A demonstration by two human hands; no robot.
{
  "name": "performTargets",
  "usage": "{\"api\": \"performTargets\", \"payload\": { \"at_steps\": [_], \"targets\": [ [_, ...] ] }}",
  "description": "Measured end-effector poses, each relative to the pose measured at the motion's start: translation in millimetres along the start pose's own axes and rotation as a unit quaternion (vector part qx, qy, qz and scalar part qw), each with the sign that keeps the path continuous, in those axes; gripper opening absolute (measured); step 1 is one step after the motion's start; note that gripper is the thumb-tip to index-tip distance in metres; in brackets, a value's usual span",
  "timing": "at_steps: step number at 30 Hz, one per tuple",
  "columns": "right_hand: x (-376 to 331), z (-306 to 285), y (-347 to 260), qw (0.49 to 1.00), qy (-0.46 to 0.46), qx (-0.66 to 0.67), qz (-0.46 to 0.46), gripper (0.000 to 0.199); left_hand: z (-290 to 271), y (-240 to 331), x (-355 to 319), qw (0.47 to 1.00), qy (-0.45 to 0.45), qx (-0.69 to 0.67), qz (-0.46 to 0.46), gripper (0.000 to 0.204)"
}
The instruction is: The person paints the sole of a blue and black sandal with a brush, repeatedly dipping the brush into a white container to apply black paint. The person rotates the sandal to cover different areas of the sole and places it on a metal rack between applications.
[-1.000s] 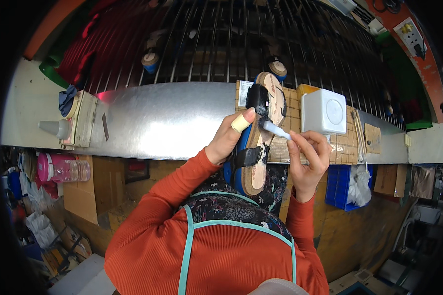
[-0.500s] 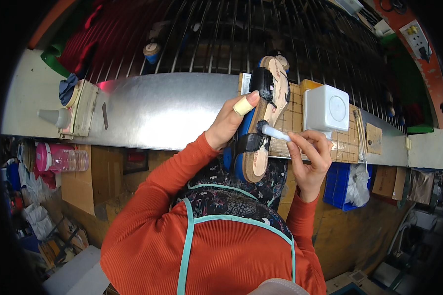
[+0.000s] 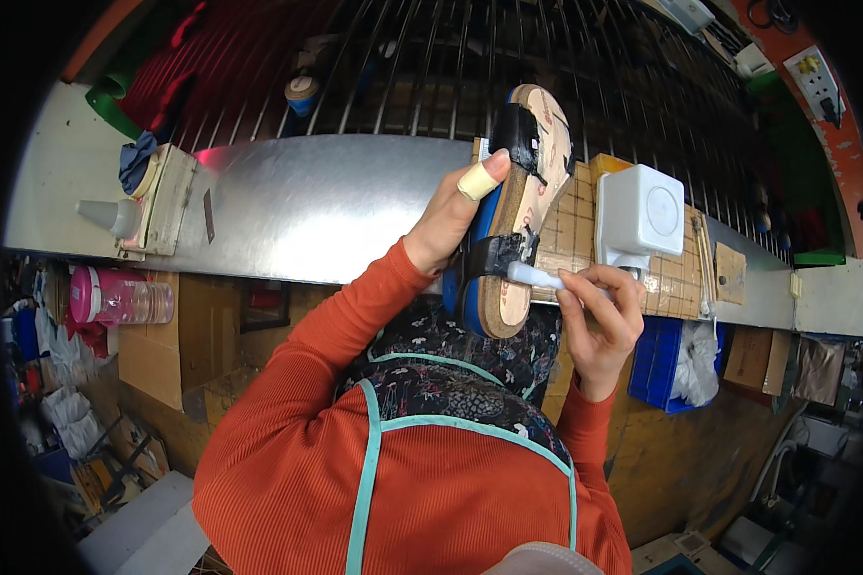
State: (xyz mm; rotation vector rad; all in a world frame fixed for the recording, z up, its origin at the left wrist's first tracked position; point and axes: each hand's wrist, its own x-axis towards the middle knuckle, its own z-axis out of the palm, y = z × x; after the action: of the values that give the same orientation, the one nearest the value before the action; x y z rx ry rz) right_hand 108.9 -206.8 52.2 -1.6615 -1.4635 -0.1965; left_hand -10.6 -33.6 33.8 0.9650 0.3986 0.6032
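My left hand [image 3: 451,213] grips an unfinished sandal [image 3: 520,206] mounted on a blue last, its pale underside facing up and its toe end pointing away from me. A yellowish wrap covers my left thumb, which presses on the sandal's edge. Black straps [image 3: 497,257] are folded over onto the underside in two places. Pinched between the fingers of my right hand [image 3: 606,316] is a white stick-like applicator [image 3: 535,277]. Its end touches the underside beside the strap nearer the heel; I cannot make out the tip itself.
A white square container [image 3: 640,209] stands right of the sandal on a taped cardboard sheet [image 3: 571,230]. Behind the metal ledge [image 3: 326,201] runs a rack of metal bars [image 3: 431,67], with another blue last [image 3: 302,94] on it. A blue crate [image 3: 650,359] hangs below at right.
The sandal has moved slightly away from me, its underside turned more upward. The applicator's end has shifted from the strap's inner edge to lower down, nearer the heel.
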Motion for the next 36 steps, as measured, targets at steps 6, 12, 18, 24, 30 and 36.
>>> {"api": "performTargets", "payload": {
  "at_steps": [6, 12, 18, 24, 30, 36],
  "targets": [
    [5, -12, -3, 0.998, -0.044, 0.008, -0.050, 0.022, -2, 0, -1, 1.000, -0.006, -0.021, 0.004, 0.068],
    [22, 4, 12, 0.994, 0.097, 0.009, 0.059, 0.020, -2, 2, -6, 0.999, -0.042, -0.028, -0.002, 0.067],
    [3, 3, -4, 0.967, -0.072, 0.183, 0.165, 0.013, -19, 4, -9, 0.999, 0.029, -0.005, 0.015, 0.071],
    [-15, -7, -13, 0.936, -0.096, 0.248, 0.232, 0.014, -30, 3, -7, 0.996, 0.070, 0.032, 0.042, 0.062],
    [-19, 9, -11, 0.982, -0.053, 0.105, 0.145, 0.017, -37, 1, -6, 0.986, 0.089, 0.133, 0.040, 0.064],
    [-13, 16, -11, 0.996, -0.033, 0.002, 0.079, 0.021, -36, -5, -6, 0.987, 0.115, 0.098, 0.054, 0.067]
  ]
}}
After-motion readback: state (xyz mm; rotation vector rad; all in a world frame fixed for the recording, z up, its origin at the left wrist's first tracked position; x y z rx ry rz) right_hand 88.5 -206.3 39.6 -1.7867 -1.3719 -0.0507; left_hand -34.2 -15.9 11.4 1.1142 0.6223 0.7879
